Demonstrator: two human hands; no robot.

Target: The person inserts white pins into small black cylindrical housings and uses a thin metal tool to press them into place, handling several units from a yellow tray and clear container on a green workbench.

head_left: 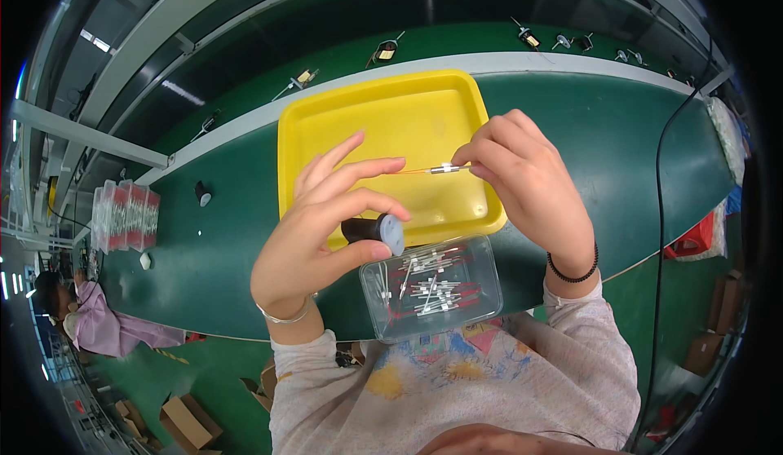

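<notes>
My left hand (322,218) grips a short black cylinder (361,229) with a grey-blue end face, held between thumb and fingers. Its index finger reaches out to the loose end of thin orange wires. Those wires run from a small metal shaft piece (445,169) with a white collar, pinched in the fingertips of my right hand (522,170). Both hands are above a yellow tray (285,153). Closer to me, a clear plastic box (494,284) contains several similar shaft pieces (439,294), some with red wires.
Stacked clear boxes of parts (126,216) stand at the left, near another black cylinder (202,193). Beyond a pale rail, small assemblies (386,49) lie on a green belt. A black cable (659,194) hangs at right. Far left is a person in pink (102,320).
</notes>
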